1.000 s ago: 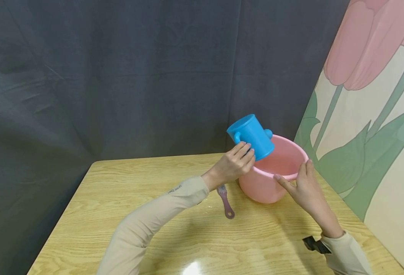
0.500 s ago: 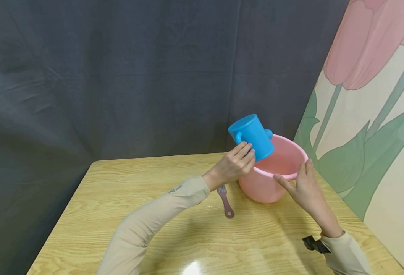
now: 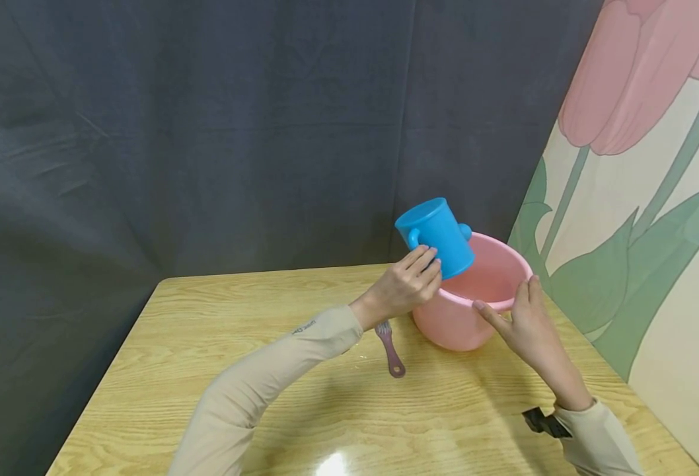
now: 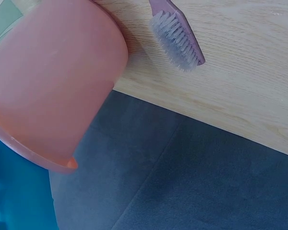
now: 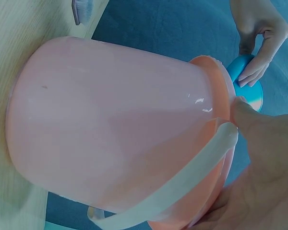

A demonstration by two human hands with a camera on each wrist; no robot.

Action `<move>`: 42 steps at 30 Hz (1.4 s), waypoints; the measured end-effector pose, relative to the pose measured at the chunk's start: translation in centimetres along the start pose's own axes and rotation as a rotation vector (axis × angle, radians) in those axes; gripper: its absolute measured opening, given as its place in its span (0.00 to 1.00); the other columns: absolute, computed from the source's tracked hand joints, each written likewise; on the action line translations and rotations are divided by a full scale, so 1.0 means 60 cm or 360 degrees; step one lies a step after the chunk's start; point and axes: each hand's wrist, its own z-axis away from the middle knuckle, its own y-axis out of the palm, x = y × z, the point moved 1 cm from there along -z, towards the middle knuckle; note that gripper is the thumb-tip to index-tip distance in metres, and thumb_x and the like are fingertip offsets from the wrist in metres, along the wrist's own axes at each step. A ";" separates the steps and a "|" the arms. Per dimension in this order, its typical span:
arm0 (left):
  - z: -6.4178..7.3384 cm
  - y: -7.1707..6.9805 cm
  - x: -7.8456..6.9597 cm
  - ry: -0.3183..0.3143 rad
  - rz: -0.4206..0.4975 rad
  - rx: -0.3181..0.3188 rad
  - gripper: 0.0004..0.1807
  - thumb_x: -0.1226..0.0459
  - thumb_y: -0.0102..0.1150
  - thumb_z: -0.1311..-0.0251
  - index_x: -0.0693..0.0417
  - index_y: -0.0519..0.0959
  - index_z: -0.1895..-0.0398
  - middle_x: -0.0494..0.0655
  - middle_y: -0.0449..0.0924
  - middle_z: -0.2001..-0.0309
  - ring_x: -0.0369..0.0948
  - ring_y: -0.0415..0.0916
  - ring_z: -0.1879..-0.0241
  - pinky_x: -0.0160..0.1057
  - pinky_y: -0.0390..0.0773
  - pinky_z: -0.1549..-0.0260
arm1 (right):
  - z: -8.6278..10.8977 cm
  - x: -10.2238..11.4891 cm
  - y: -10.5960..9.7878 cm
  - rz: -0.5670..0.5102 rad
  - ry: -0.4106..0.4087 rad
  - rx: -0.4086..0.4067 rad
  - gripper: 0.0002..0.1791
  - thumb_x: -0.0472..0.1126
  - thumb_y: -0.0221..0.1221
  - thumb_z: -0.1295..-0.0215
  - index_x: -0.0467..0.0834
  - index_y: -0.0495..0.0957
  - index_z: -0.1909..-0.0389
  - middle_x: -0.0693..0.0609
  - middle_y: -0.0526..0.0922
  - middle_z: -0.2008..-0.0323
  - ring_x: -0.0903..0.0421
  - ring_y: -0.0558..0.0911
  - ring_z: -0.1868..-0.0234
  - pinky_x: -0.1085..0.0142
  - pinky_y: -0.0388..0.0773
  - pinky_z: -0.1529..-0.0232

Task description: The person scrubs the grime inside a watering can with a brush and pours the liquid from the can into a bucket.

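Tilted over the left part of the pink bucket (image 3: 459, 324) is a blue cup (image 3: 444, 241), its lower end toward the bucket's opening. My left hand (image 3: 405, 281) grips the cup by its handle; the right wrist view also shows this hand's fingers bent on the blue cup (image 5: 256, 96). A rounded blue part sticks out from the cup's far side. My right hand (image 3: 530, 327) holds the bucket's rim at the near right, thumb on the near edge and fingers along the right side. What lies at the bucket's bottom is hidden.
A scrub brush (image 4: 175, 36) with a purple handle and pale bristles lies on the wooden table (image 3: 219, 344), left of the bucket. The bucket's white carrying handle (image 5: 177, 187) hangs down its side. A dark curtain (image 3: 266, 132) hangs behind; a tulip-painted wall (image 3: 670, 277) stands right.
The blue cup has shifted very slightly to the right in my left hand. My right hand and the bucket keep their places.
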 end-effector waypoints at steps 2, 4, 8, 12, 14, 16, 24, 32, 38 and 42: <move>0.000 0.000 0.000 -0.0001 0.0001 0.0001 0.09 0.64 0.57 0.32 0.53 0.87 0.62 0.47 0.85 0.56 0.46 0.80 0.48 0.45 0.73 0.39 | 0.000 0.001 0.000 0.0000 0.0004 0.0003 0.58 0.56 0.59 0.30 0.16 0.35 0.32 0.15 0.32 0.31 0.17 0.46 0.33 0.26 0.54 0.41; 0.001 0.000 0.000 -0.0002 0.0002 0.0000 0.08 0.64 0.57 0.32 0.53 0.87 0.62 0.47 0.85 0.56 0.46 0.81 0.48 0.45 0.73 0.39 | 0.001 0.001 0.000 0.0000 0.0006 0.0004 0.58 0.56 0.59 0.31 0.16 0.35 0.32 0.15 0.32 0.31 0.17 0.45 0.33 0.26 0.53 0.41; 0.002 0.001 -0.001 -0.0010 0.0001 -0.0015 0.08 0.64 0.58 0.32 0.53 0.87 0.62 0.47 0.86 0.56 0.46 0.81 0.49 0.46 0.73 0.39 | 0.002 0.002 0.000 0.0004 -0.0003 -0.0005 0.58 0.56 0.60 0.31 0.15 0.36 0.32 0.15 0.33 0.32 0.17 0.45 0.33 0.26 0.53 0.41; 0.003 0.002 -0.001 -0.0027 -0.0005 -0.0046 0.08 0.63 0.59 0.33 0.53 0.87 0.63 0.47 0.86 0.57 0.46 0.81 0.49 0.46 0.74 0.40 | 0.002 0.002 0.001 -0.0008 -0.0018 -0.0011 0.58 0.56 0.60 0.31 0.15 0.36 0.32 0.15 0.33 0.32 0.17 0.45 0.33 0.27 0.53 0.41; 0.003 0.003 -0.001 -0.0030 -0.0006 -0.0057 0.07 0.63 0.59 0.33 0.53 0.87 0.63 0.47 0.86 0.57 0.46 0.81 0.49 0.46 0.74 0.40 | 0.001 0.002 0.000 -0.0011 -0.0019 -0.0009 0.57 0.55 0.60 0.31 0.14 0.36 0.32 0.14 0.33 0.32 0.17 0.45 0.33 0.27 0.53 0.41; 0.003 0.003 -0.001 -0.0028 -0.0009 -0.0063 0.07 0.63 0.59 0.33 0.53 0.87 0.63 0.47 0.86 0.57 0.46 0.81 0.49 0.46 0.74 0.40 | 0.001 0.002 -0.001 -0.0006 -0.0015 -0.0004 0.57 0.55 0.60 0.31 0.14 0.36 0.32 0.14 0.33 0.32 0.17 0.46 0.33 0.26 0.53 0.41; 0.002 0.003 -0.003 -0.0035 -0.0016 -0.0082 0.07 0.63 0.61 0.33 0.53 0.87 0.64 0.47 0.86 0.58 0.46 0.81 0.50 0.46 0.75 0.41 | 0.001 0.002 -0.002 0.0019 -0.0006 0.0010 0.58 0.56 0.60 0.31 0.14 0.35 0.32 0.14 0.34 0.32 0.17 0.48 0.34 0.26 0.56 0.42; -0.001 0.003 -0.003 -0.0065 -0.0009 -0.0145 0.07 0.64 0.61 0.34 0.54 0.87 0.66 0.47 0.86 0.60 0.47 0.82 0.52 0.45 0.75 0.41 | 0.001 0.002 -0.003 0.0024 -0.0008 0.0005 0.58 0.56 0.60 0.31 0.15 0.36 0.32 0.14 0.35 0.32 0.17 0.48 0.34 0.26 0.56 0.42; 0.000 0.006 -0.003 -0.0065 -0.0018 -0.0153 0.06 0.64 0.62 0.35 0.54 0.87 0.66 0.47 0.86 0.60 0.46 0.82 0.51 0.45 0.75 0.41 | 0.001 0.002 -0.002 0.0031 -0.0023 -0.0012 0.58 0.56 0.60 0.31 0.14 0.37 0.33 0.14 0.36 0.33 0.16 0.50 0.35 0.26 0.57 0.43; 0.000 0.007 -0.003 -0.0063 -0.0015 -0.0160 0.06 0.64 0.63 0.35 0.54 0.87 0.66 0.47 0.86 0.60 0.46 0.82 0.51 0.45 0.75 0.41 | 0.001 0.001 -0.002 0.0038 -0.0015 -0.0002 0.58 0.57 0.60 0.31 0.14 0.37 0.33 0.14 0.36 0.33 0.16 0.50 0.35 0.26 0.57 0.43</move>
